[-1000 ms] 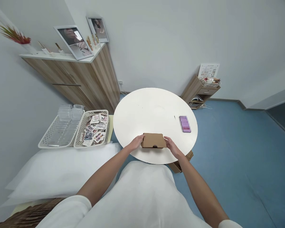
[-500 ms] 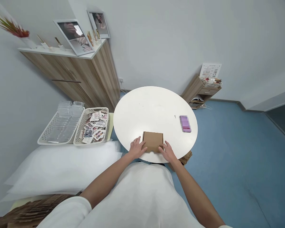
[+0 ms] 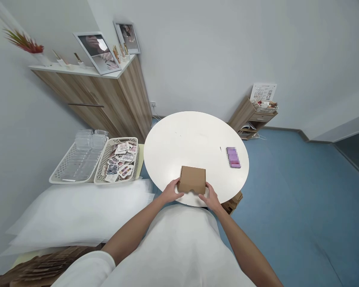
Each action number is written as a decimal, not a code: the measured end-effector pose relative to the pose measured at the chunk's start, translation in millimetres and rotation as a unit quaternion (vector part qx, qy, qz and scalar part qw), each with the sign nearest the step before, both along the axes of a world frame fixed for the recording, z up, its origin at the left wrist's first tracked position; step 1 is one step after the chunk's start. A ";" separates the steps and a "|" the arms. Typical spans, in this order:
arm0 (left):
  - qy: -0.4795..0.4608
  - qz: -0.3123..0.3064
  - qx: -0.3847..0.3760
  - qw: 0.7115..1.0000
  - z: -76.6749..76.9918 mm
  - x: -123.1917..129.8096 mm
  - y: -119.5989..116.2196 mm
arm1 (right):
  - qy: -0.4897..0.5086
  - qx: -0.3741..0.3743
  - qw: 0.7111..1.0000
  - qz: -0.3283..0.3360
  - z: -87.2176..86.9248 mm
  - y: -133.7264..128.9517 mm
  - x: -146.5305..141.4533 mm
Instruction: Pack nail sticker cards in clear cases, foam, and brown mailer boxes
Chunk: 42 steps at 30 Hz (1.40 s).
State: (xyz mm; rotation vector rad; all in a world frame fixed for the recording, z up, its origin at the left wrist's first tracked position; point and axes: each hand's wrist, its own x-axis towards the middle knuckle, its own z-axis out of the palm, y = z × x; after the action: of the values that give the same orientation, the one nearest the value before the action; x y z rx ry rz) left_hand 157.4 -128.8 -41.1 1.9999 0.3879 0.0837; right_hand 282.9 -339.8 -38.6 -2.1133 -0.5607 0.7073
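A small brown cardboard box (image 3: 192,179), its lid closed, is at the near edge of the round white table (image 3: 194,135). My left hand (image 3: 171,192) grips the box's left side, with the thumb at the front corner. On the opposite side my right hand (image 3: 210,197) holds the box the same way, fingers along the side and thumb at the front. The fingers behind the box's sides are partly hidden. A notch shows in the middle of the front edge.
A pixelated purple item (image 3: 233,157) lies on the table's right side. To the left stand a basket of printed cards (image 3: 116,161) and a basket of clear plastic cases (image 3: 80,157), beside white sheets (image 3: 86,215). Folded brown cardboard (image 3: 232,202) is below the table's right edge.
Both hands have shifted from the box's top and front corners down to its sides and now grip it. The front of the box shows more. The view has tilted slightly.
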 end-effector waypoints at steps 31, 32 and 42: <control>0.040 0.123 -0.030 0.991 32.6 33.0 26.1 | 0.145 0.043 0.986 -0.064 46.3 24.1 49.8; 0.058 0.135 -0.061 0.987 32.2 34.6 27.6 | 0.143 0.042 0.987 -0.067 45.2 24.6 50.0; 0.096 0.096 -0.016 0.991 12.0 32.6 30.9 | 0.107 0.038 0.989 -0.097 17.1 21.8 35.2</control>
State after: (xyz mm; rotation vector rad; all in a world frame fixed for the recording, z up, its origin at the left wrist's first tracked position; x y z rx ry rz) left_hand 190.1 -97.9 -29.1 1.9398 0.7023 0.0048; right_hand 318.1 -318.0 -21.4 -1.9581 -0.2571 0.7764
